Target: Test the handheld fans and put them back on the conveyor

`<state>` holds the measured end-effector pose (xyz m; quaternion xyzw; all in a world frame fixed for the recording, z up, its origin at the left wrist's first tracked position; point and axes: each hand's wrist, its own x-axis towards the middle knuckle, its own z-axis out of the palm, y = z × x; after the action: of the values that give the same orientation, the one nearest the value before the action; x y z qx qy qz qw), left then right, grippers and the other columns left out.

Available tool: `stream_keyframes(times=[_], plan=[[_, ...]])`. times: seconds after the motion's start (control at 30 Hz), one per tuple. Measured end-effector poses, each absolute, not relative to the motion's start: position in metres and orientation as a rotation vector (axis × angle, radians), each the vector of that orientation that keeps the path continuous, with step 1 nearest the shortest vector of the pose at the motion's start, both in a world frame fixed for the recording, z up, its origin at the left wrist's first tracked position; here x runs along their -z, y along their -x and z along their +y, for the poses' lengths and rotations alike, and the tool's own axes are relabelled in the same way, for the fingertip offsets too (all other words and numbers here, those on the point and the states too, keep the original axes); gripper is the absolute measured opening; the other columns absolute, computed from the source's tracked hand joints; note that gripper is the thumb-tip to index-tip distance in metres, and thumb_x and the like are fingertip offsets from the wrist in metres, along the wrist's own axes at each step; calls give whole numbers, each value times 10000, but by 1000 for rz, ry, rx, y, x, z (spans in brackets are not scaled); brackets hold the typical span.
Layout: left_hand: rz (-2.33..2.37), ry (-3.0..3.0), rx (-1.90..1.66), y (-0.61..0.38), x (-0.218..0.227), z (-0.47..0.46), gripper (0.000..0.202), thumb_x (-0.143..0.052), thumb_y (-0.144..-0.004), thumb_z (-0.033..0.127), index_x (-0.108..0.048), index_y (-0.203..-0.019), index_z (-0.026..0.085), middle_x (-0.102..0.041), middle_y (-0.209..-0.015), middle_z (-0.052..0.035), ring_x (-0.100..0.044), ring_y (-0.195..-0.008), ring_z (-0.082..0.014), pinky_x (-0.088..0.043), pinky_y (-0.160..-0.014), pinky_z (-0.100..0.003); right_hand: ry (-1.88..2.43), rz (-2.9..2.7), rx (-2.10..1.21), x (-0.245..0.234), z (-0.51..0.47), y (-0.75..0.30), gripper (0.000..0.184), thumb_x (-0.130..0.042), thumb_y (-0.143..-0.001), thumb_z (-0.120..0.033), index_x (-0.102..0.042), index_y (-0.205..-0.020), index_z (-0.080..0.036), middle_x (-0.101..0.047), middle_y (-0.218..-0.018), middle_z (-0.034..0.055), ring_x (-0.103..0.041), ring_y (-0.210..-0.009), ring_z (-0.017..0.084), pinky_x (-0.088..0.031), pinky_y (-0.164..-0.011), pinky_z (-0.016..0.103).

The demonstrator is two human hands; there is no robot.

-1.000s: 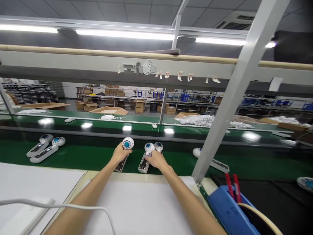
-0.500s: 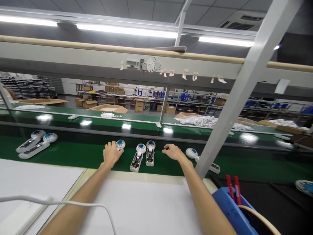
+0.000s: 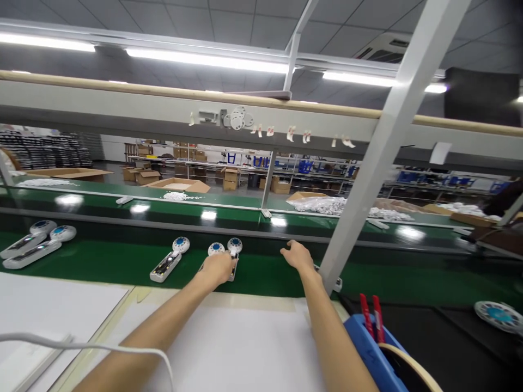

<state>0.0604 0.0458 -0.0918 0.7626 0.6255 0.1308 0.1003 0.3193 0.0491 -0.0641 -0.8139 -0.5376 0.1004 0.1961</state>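
Observation:
Several white handheld devices with round blue-centred heads lie on the green conveyor belt (image 3: 102,261). My left hand (image 3: 218,268) rests closed over the handles of a pair of devices (image 3: 235,245) lying side by side. A single device (image 3: 165,265) lies just left of it, untouched. My right hand (image 3: 300,256) hovers over the belt with loosely curled fingers and holds nothing. It is close to another device (image 3: 337,283), mostly hidden behind a slanted post.
The slanted grey post (image 3: 359,190) crosses the belt to the right of my right hand. A blue bin (image 3: 368,337) with red-handled tools (image 3: 368,310) stands at lower right. Another device pair (image 3: 30,245) lies far left. A white cable (image 3: 81,343) crosses the white mat (image 3: 229,348).
My left hand let go of the single device and moved right onto the pair. The devices drifted left along the belt. My right hand stayed near the post.

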Motion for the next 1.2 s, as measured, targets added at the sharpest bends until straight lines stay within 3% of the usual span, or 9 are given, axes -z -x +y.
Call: stream_keyframes(times=[0.23,0.43,0.63,0.83,0.93,1.03,1.1,1.2], plan=[[2079,-2046,-295,-86,106,42,387,-572,-961,386,-579,-1249,128,-623,-1224,-122,-601,-1135,-251,-468,-1005,-491,2337,-1407,-336,58,44,-324,505,-503,-917,-364,-526,-1369,-139,-580,-1351,181,-526,-1264,370,-446,-983,461],[2067,-1839,-373,-80,108,53,451,-651,-909,309,-533,-1317,157,-538,-1352,-126,-544,-1213,-280,-447,-1031,-518,2340,-1409,-376,55,40,-318,455,-462,-919,-248,-528,-1358,-145,-556,-1370,186,-508,-1285,358,-443,-980,452],[1705,-1474,-572,-62,97,54,237,-645,-915,285,-612,-1086,125,-641,-1040,-64,-640,-912,-182,-563,-799,-365,2388,-1452,-388,55,37,-316,445,-452,-917,-144,-512,-1356,-96,-468,-1425,225,-487,-1306,349,-432,-1010,457],[1099,-1160,-952,-53,52,20,168,-665,-846,224,-566,-950,136,-626,-803,-25,-606,-608,-103,-526,-571,-232,2535,-1468,-473,72,41,-321,494,-586,-879,-142,-509,-1365,-94,-443,-1460,212,-456,-1344,344,-397,-1065,495],[878,-1083,-1133,-47,20,5,200,-574,-885,311,-573,-979,134,-652,-884,-70,-586,-577,-105,-497,-491,-236,2588,-1486,-544,80,42,-323,400,-648,-821,-121,-620,-1220,-110,-568,-1349,185,-548,-1261,333,-441,-1016,489],[702,-1066,-1253,-39,-5,-10,225,-538,-866,271,-563,-1059,158,-673,-1000,-82,-629,-635,-134,-546,-532,-275,2592,-1504,-532,83,43,-322,330,-669,-709,-51,-687,-1031,-123,-634,-1253,201,-563,-1250,371,-426,-1008,492],[615,-1085,-1279,-34,-17,-21,273,-570,-831,217,-549,-1097,163,-679,-1005,-81,-656,-657,-154,-571,-569,-298,2576,-1501,-540,83,46,-322,319,-693,-614,-31,-686,-915,-135,-676,-1165,201,-591,-1205,403,-438,-973,513],[560,-1119,-1257,-30,-29,-35,341,-602,-808,157,-522,-1140,155,-687,-1005,-87,-698,-682,-182,-591,-617,-309,2475,-1491,-637,86,51,-319,222,-739,-554,-109,-628,-744,-142,-717,-888,147,-696,-975,381,-523,-813,462]])
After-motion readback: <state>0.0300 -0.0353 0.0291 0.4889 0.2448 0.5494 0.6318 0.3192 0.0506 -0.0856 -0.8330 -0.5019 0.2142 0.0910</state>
